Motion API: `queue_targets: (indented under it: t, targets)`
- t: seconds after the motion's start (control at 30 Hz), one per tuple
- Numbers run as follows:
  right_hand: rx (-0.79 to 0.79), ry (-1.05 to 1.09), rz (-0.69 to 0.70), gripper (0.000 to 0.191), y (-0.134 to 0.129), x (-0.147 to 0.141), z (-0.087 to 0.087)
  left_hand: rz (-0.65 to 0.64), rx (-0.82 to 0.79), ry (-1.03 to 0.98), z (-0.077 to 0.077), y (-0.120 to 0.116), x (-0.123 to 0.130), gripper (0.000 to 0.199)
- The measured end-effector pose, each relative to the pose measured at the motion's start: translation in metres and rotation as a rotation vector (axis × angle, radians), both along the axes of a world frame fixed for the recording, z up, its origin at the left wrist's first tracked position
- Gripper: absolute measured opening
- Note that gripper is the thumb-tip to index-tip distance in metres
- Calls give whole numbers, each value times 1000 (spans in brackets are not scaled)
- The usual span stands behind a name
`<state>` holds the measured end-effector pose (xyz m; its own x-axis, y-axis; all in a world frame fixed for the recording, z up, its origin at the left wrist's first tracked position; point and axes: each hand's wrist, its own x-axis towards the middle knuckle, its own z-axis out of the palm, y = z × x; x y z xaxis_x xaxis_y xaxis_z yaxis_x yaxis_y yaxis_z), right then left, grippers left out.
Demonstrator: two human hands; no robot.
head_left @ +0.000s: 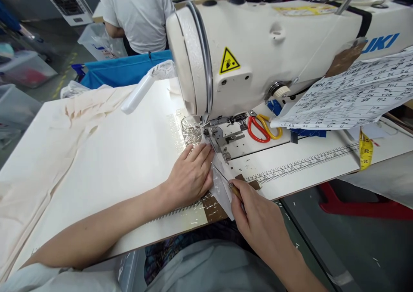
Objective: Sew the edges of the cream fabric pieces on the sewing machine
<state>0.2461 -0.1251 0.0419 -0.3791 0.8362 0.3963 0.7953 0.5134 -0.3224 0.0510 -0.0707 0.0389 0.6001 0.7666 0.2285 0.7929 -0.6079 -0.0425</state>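
A sewing machine (238,59) stands over the table, its presser foot (208,130) just ahead of my hands. My left hand (192,171) presses a small white fabric piece (222,191) against the work surface, with fingers together and bent over it close to the foot. From the right, my right hand (258,214) grips an awl (236,191) by its wooden handle. The awl's thin metal shaft points up and left, and its tip reaches the fabric beside my left fingers. Part of the fabric is hidden beneath my left hand.
Red-and-yellow-handled scissors (258,129) lie right of the foot. Written sheets (351,89) hang from the machine, near a yellow tape measure (365,150). Pale cloth (61,132) covers the table's left side. A person in a white shirt (135,14) stands behind a blue cloth bin (125,70).
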Motion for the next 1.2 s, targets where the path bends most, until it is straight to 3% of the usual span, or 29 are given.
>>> queue_targets:
  t: [0.4, 0.67, 0.9, 1.2]
  targets:
    - [-14, -12, 6, 22, 12, -7, -2, 2, 31, -39, -4, 5, -4, 44]
    - [56, -61, -13, 23, 23, -17, -4, 85, 6, -19, -1, 16, -9, 43]
    - [-22, 23, -31, 21, 23, -22, -5, 41, 105, 7, -6, 30, -21, 40]
    - [-108, 98, -23, 18, 16, -17, -3, 27, 48, -9, 1, 9, -3, 43]
